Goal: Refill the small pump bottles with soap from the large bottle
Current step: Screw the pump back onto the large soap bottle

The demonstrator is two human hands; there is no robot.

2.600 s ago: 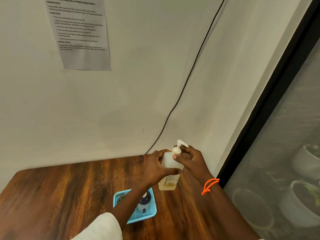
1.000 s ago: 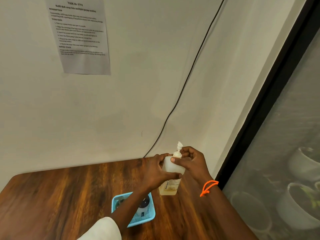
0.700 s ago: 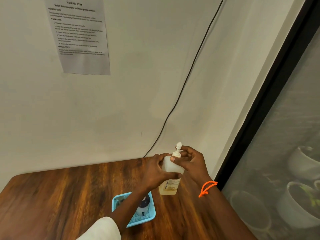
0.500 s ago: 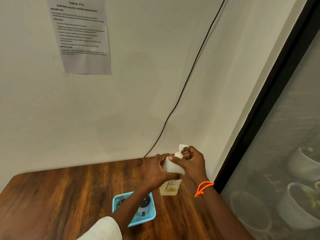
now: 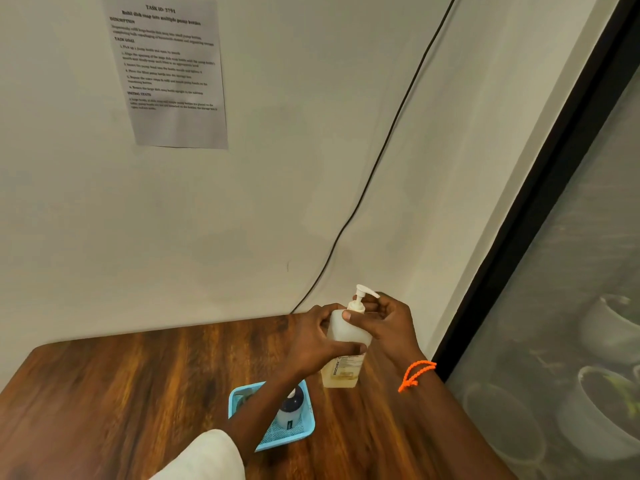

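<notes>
A translucent pump bottle (image 5: 344, 355) with pale yellow soap in its lower part stands upright on the wooden table (image 5: 121, 393) near the wall. My left hand (image 5: 317, 339) grips its body from the left. My right hand (image 5: 386, 323) pinches the collar of the white pump head (image 5: 362, 297) at the bottle's neck; the spout points right. A second small bottle (image 5: 290, 407) with a dark top stands in a light blue basket (image 5: 304, 429) in front, partly hidden by my left forearm.
The wall rises just behind the bottle, with a black cable (image 5: 381, 157) running down it and a printed sheet (image 5: 169, 71) taped up. A dark-framed glass panel (image 5: 540, 188) borders the table on the right, with pots behind it.
My right hand has kept turning the pump head on the bottle; its spout swung from pointing away to pointing right. The left hand keeps its grip on the body.
</notes>
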